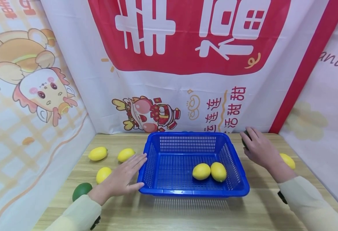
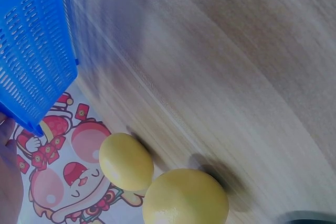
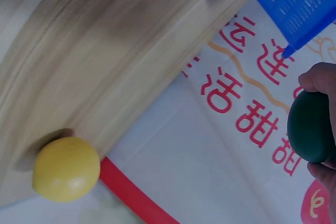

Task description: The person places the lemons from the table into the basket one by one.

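Observation:
A blue plastic basket (image 1: pixel 193 192) with mesh walls stands on the wooden table. Two lemons (image 1: pixel 201 171) lie in it, side by side toward the right. Against its left rim rests my left hand (image 1: pixel 122 178), fingers straight and spread, the thumb near the front corner. My right hand (image 1: pixel 258 146), right of the basket near the table's back edge, grips a dark green oval fruit (image 3: pixel 311 127). In the right wrist view, thumb and finger hold that smooth fruit from opposite sides; the rest of the hand is out of frame.
Left of the basket lie three lemons (image 1: pixel 98 154) and another green oval fruit (image 1: pixel 82 191), partly behind my left wrist. One more lemon (image 1: pixel 288 161) sits at the right, partly covered by my right forearm. Printed cloth (image 1: pixel 186 83) hangs behind the table and at both sides.

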`<act>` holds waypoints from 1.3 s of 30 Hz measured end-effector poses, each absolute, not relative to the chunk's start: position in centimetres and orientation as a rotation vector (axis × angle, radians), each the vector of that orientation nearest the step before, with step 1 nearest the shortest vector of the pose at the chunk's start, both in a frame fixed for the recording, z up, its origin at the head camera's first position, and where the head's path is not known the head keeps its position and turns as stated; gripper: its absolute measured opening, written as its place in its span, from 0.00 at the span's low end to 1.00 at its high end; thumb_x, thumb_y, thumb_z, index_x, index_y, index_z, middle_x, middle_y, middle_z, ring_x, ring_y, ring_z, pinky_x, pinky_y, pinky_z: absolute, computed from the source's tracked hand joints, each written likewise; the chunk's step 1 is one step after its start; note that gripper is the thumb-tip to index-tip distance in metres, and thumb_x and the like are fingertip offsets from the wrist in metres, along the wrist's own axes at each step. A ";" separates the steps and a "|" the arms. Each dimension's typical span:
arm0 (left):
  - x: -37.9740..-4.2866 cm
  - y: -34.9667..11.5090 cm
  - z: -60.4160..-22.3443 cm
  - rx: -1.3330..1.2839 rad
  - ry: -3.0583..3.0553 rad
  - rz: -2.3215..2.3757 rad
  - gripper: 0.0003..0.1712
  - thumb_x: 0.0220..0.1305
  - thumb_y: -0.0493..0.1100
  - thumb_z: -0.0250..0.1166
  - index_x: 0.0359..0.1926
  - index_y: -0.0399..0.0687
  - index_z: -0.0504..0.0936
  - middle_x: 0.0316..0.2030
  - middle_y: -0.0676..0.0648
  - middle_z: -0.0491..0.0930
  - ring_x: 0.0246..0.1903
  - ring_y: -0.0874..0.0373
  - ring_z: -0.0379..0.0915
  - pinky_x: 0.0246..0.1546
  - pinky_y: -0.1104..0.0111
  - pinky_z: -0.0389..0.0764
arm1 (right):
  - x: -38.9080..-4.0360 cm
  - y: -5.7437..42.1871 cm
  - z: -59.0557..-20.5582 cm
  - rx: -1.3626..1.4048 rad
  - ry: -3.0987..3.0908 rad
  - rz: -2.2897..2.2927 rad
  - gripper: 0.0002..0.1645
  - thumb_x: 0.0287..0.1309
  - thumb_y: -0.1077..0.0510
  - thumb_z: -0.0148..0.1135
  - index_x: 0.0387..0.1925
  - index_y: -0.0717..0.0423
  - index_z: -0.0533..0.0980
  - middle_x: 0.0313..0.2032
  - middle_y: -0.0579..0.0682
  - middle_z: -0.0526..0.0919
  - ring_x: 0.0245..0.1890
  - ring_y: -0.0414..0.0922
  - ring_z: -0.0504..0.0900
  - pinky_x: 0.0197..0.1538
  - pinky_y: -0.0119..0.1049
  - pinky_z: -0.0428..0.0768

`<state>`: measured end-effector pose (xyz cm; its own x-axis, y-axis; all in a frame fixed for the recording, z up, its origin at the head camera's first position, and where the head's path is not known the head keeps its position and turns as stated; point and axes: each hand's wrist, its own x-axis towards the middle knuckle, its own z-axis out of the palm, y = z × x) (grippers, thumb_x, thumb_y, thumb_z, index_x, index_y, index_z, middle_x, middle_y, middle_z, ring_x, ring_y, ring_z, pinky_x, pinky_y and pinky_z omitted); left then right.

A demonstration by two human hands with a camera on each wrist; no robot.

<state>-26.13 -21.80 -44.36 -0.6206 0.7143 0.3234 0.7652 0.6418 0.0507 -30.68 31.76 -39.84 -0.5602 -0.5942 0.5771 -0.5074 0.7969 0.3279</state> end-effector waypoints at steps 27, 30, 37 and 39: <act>-26.1 -21.8 -44.2 -1.169 -2.645 -0.269 0.47 0.64 0.63 0.58 0.74 0.40 0.56 0.74 0.44 0.52 0.73 0.49 0.45 0.69 0.51 0.55 | -29.2 28.0 -37.3 0.844 -2.272 -0.175 0.41 0.37 0.57 0.79 0.55 0.67 0.73 0.54 0.70 0.73 0.53 0.64 0.72 0.51 0.58 0.79; -26.1 -21.8 -44.1 -1.174 -2.636 -0.277 0.47 0.64 0.62 0.59 0.73 0.39 0.57 0.74 0.43 0.53 0.72 0.48 0.46 0.69 0.50 0.55 | -29.0 27.5 -37.1 0.847 -2.281 -0.176 0.42 0.38 0.56 0.80 0.57 0.66 0.73 0.55 0.70 0.73 0.54 0.64 0.72 0.51 0.58 0.79; -26.1 -21.8 -44.1 -1.183 -2.614 -0.285 0.47 0.64 0.62 0.59 0.73 0.39 0.58 0.73 0.42 0.54 0.72 0.46 0.49 0.68 0.50 0.56 | -28.7 26.4 -36.9 0.885 -2.254 -0.157 0.42 0.39 0.57 0.79 0.58 0.67 0.72 0.55 0.70 0.73 0.53 0.64 0.73 0.51 0.57 0.79; -26.1 -21.8 -44.2 -1.181 -2.612 -0.285 0.47 0.64 0.62 0.60 0.73 0.39 0.58 0.73 0.42 0.54 0.72 0.46 0.48 0.68 0.50 0.56 | -28.7 26.1 -36.8 0.897 -2.249 -0.148 0.41 0.40 0.57 0.78 0.57 0.67 0.73 0.55 0.70 0.73 0.54 0.64 0.72 0.52 0.57 0.79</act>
<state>-26.10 -21.77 -44.16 -0.6359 0.7053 0.3135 0.7563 0.6504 0.0709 -28.66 26.09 -36.80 -0.5147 -0.6415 0.5688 -0.5615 0.7536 0.3418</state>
